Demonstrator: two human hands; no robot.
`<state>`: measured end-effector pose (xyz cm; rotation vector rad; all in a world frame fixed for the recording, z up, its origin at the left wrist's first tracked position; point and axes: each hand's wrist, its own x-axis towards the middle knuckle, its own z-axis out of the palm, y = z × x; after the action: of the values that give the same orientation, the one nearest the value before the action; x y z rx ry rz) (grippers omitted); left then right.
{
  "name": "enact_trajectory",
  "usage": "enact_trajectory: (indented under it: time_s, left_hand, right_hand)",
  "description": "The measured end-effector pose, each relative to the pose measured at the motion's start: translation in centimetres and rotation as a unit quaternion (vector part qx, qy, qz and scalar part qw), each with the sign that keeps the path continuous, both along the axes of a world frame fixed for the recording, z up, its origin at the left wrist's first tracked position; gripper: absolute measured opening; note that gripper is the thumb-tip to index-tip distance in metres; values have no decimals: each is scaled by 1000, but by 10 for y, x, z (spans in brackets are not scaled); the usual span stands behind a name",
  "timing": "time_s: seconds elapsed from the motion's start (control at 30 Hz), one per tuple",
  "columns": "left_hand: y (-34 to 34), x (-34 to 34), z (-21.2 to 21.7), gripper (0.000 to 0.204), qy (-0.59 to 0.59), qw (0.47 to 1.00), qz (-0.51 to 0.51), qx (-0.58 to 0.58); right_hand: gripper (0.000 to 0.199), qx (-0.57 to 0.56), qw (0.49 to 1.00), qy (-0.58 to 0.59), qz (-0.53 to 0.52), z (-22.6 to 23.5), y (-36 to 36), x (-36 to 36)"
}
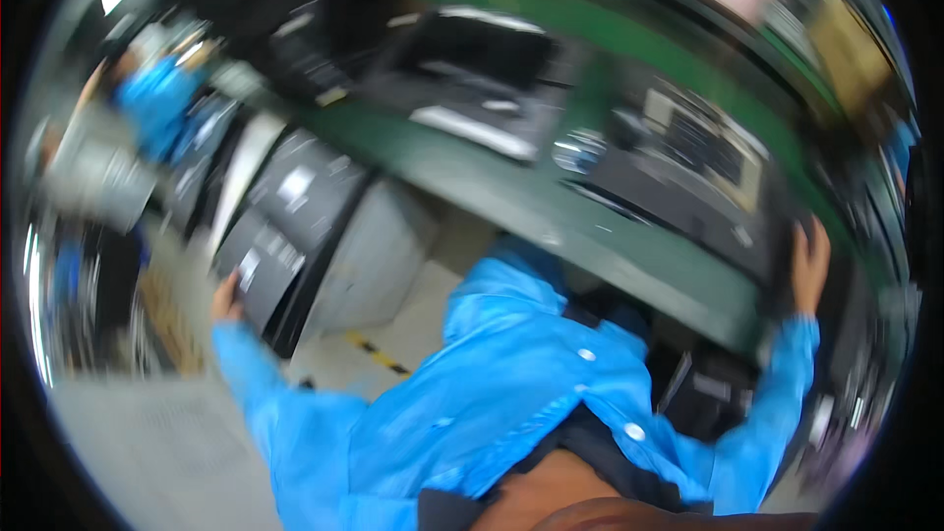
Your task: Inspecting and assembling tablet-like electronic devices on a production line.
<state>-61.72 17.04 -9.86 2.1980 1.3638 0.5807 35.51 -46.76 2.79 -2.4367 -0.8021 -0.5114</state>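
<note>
Smooth rectangular forms, green bench (472, 182)

Frame left: the left hand (226, 302) at the edge of a flat-faced grey case (265, 280). Frame right: the right hand (811, 261), fingers extended, beside a dark slab (657, 195). Grip cannot be told.

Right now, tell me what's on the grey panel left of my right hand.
A beige-framed dark piece; other details are blurred. It hides the part of the grey panel beneath.
</note>
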Motion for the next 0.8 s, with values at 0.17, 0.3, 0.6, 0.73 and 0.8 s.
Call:
enact_trajectory:
  time_s: [0.17, 0.3, 0.6, 0.73, 0.8]
  left_hand:
    - [-6, 27, 32, 51, -209, 897, 296, -252]
    - [-56, 272, 91, 36, 265, 928, 242, 100]
    - [-193, 566, 99, 6, -215, 902, -334, 166]
    - [-261, 649, 107, 5, -247, 827, -498, 88]
    - [-281, 674, 106, 9, -268, 805, -526, 59]
  right_hand:
    - [55, 25, 999, -40, 2, -15, 5, 24]
    - [58, -24, 994, -69, -83, -7, -52, 17]
    - [54, -91, 982, -163, -30, -32, -33, 5]
    - [51, -84, 985, -151, -15, -29, -26, 3]
    - [48, -80, 987, -137, -2, -27, -23, 3]
